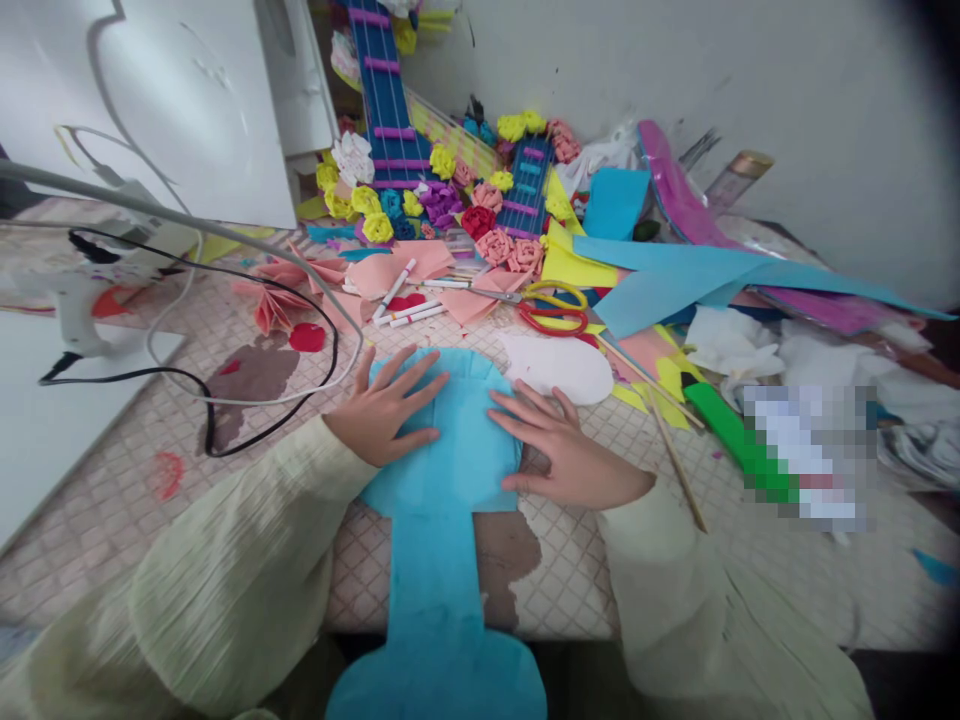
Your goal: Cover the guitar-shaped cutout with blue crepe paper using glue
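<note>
Blue cutout (pixel 442 430), one: lies flat on the table (pixel 566 580), broad and rounded at the far end, narrows to a straight neck, then widens again past the near edge. Left hand (pixel 394 405): laid palm down on the upper left of the cutout, fingers spread, grasping nothing. Right hand (pixel 559 450): set at the upper right edge, fingers loosely spread, fingertips on the blue, likewise unclenched. Pale sleeves (pixel 240 560) at both wrists. White cutout (pixel 562 368), just beyond the right hand. Scissors (pixel 555 308), with yellow and red handles, behind the white cutout. White pens (pixel 409 313), several, beyond the blue cutout, among pieces of pink paper (pixel 401 265). Red piece (pixel 307 338), left of the pens, near the left hand. Thin stick (pixel 679 465), to the right of the right hand. Green item (pixel 739 440), farther right, beside a pixelated patch. Long blue strip (pixel 675 268), at the right rear, across other scraps. At left: glue gun (pixel 75 315), by a white board (pixel 45 410); black cable (pixel 208 430), looped over the table. At the rear: two dark blue fretted strips (pixel 397 140), amid crumpled paper flowers (pixel 480 222) in yellow, red, pink, purple and white, before a pale wall (pixel 637 60).
</note>
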Motion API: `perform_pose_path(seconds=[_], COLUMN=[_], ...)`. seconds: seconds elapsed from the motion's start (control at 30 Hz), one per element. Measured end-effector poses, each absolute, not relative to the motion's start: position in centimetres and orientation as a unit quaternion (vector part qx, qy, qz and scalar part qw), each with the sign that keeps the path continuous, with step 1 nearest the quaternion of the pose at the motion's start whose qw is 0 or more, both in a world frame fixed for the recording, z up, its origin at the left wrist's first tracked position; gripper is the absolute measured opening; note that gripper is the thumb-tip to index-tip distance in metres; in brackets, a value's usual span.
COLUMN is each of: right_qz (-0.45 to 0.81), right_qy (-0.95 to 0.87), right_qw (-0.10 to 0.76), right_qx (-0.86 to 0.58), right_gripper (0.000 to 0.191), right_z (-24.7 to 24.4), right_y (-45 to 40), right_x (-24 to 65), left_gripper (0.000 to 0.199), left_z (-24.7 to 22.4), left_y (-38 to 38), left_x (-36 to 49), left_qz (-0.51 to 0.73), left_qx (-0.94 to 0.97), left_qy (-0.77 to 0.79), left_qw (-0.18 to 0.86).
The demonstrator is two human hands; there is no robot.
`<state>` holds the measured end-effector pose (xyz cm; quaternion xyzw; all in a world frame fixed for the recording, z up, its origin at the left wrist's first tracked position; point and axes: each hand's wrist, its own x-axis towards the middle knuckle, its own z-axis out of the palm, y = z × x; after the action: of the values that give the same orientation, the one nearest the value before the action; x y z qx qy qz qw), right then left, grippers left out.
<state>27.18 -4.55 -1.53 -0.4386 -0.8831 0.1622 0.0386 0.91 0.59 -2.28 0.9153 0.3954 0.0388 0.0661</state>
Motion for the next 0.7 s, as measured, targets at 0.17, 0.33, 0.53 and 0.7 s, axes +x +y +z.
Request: perform_pose_path(seconds=[0.17, 0.33, 0.53, 0.7], right_qz=[0.159, 0.133, 0.123, 0.125], right_qy=[-0.881, -0.858, -0.812, -0.812], right_qw=[0.055, 0.154, 0.203, 0.192], right_qx=[-0.442, -0.471, -0.533, -0.538], right_gripper=[0.069, 0.059, 0.050, 0.049], right_z=[-1.41, -1.37, -2.12, -2.30], right_y=[-4.61, -4.41, -4.08, -4.11], right_x=[27.17, 27.26, 27.45, 27.29], left_gripper=[0.060, 0.060, 0.069, 0.071], left_z=[-2.03, -1.68, -1.85, -1.83], left_y=[0.61, 0.57, 0.57, 0.63], left_x=[0.82, 1.10, 1.13, 1.04], left_qz=[0.035, 0.003, 0.010, 0.013], left_qx=[0.913, 0.907, 0.901, 0.901], left_qy=[0.398, 0.411, 0.426, 0.425], left_qw=[0.083, 0.091, 0.085, 0.088])
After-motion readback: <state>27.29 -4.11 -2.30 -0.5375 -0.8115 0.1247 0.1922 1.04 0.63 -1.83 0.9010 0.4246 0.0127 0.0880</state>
